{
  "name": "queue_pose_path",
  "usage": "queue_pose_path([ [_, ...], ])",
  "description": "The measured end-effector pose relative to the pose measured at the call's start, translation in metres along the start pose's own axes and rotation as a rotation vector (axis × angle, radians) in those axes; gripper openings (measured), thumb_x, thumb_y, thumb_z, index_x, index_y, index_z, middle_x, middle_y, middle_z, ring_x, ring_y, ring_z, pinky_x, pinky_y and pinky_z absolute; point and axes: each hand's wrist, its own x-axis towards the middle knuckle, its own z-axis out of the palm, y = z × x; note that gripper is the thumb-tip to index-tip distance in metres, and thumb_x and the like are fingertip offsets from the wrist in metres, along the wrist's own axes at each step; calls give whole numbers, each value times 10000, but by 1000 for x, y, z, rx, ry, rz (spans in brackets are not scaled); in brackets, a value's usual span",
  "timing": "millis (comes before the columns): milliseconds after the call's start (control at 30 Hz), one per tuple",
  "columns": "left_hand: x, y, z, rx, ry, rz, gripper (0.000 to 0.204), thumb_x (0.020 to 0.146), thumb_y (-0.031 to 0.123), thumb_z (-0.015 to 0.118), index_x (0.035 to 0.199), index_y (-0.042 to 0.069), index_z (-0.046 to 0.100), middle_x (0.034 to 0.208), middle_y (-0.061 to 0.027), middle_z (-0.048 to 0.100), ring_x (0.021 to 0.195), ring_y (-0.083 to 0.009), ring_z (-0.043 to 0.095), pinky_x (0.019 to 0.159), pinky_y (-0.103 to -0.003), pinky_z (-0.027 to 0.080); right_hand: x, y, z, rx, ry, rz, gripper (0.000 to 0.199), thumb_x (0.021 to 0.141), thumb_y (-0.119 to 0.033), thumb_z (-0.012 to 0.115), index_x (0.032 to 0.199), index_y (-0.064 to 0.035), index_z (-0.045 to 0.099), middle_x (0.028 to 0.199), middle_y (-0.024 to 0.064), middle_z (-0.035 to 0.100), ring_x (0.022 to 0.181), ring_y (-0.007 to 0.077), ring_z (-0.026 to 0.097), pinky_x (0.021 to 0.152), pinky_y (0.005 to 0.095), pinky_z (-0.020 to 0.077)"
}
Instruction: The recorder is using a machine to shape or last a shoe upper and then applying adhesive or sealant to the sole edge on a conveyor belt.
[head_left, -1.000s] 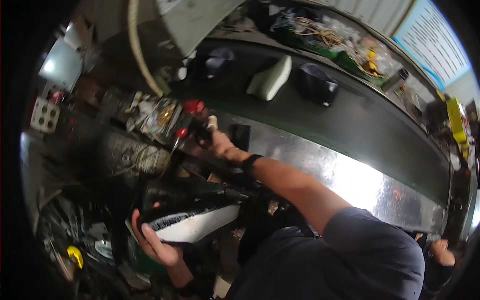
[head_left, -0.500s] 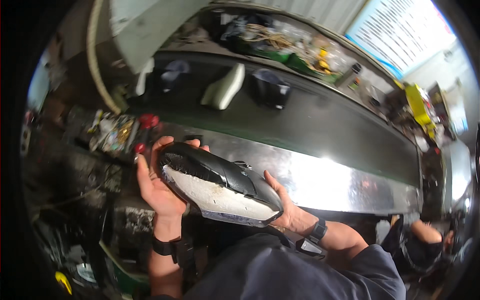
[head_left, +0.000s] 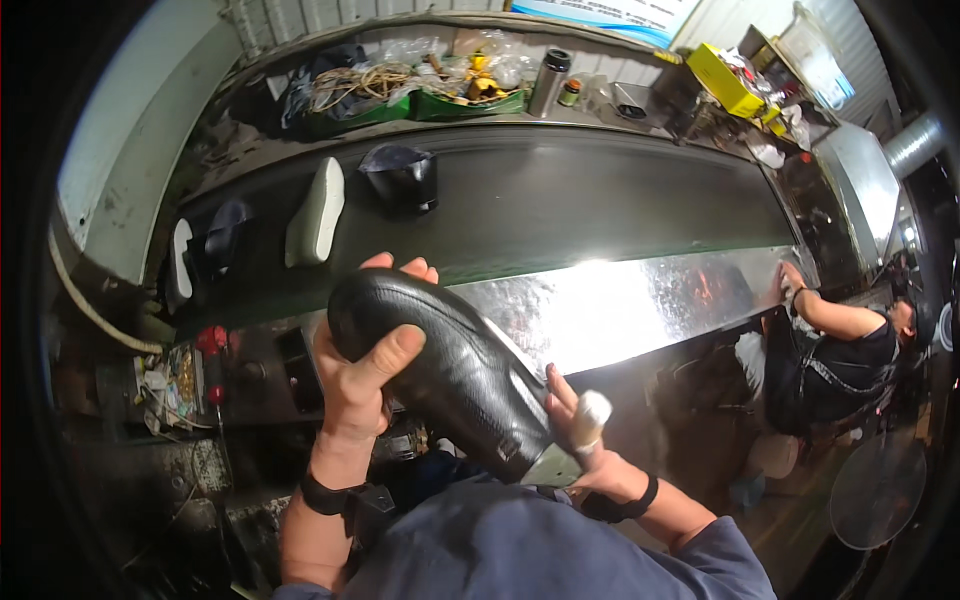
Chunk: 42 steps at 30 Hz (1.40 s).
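A black leather shoe upper (head_left: 450, 390) stretched on a shoe last is held between my two hands in front of my body. The upper's outer face is turned up, and the pale green end of the last (head_left: 553, 466) shows at the lower right. My left hand (head_left: 360, 375) wraps the rounded end, thumb on top and fingertips showing past the far edge. My right hand (head_left: 580, 430) grips the end with the last showing; something white covers its thumb. The underside is mostly hidden.
Beyond my hands runs a dark conveyor belt (head_left: 560, 190) with a metal ledge (head_left: 620, 300). On it are a pale sole-shaped piece (head_left: 318, 215) and a black upper (head_left: 400, 178). A flask (head_left: 548, 83) stands on the back shelf. Another person (head_left: 835, 350) is at the right.
The shoe has been rolled over from its white underside to its black upper face. My left thumb now lies across it. The view has swung to the right.
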Motion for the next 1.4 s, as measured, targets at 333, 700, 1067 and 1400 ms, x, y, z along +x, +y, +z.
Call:
queue_pose_path([
  [333, 1, -31, 33, 228, 36, 6, 408, 740, 53, 756, 1114, -52, 633, 1041, -149, 700, 995, -222, 668, 932, -357, 508, -43, 44, 30, -2, 209, 129, 1005, 740, -66, 840, 1535, -17, 226, 1579, 267, 191, 1459, 415, 222, 1167, 471, 244],
  [700, 36, -135, -50, -99, 200, -553, 330, 954, 320, 620, 1117, 33, 635, 1078, -72, 670, 999, -183, 647, 883, -339, 502, 45, 5, -37, 226, 840, 476, 782, 794, -181, 814, 1420, 56, 408, 1288, 212, 578, 1155, 288, 594, 1020, 404, 452],
  [1067, -114, -102, -200, 559, 867, -309, 391, 965, 311, 641, 706, 21, 605, 683, -40, 585, 648, -119, 565, 675, -277, 509, 98, 278, -265, 263, 1684, 800, 229, 767, -139, 738, 754, -39, 533, 767, 86, 619, 633, 203, 631, 525, 392, 515],
  [1400, -193, -77, -224, 349, 774, -90, 363, 893, 30, 690, 1213, -106, 586, 1104, -201, 659, 1009, -257, 627, 963, -393, 511, 301, 340, -17, 845, 933, 889, 1054, 878, -119, 730, 1548, -340, -53, 1090, 110, 575, 804, 184, 593, 713, 389, 565],
])
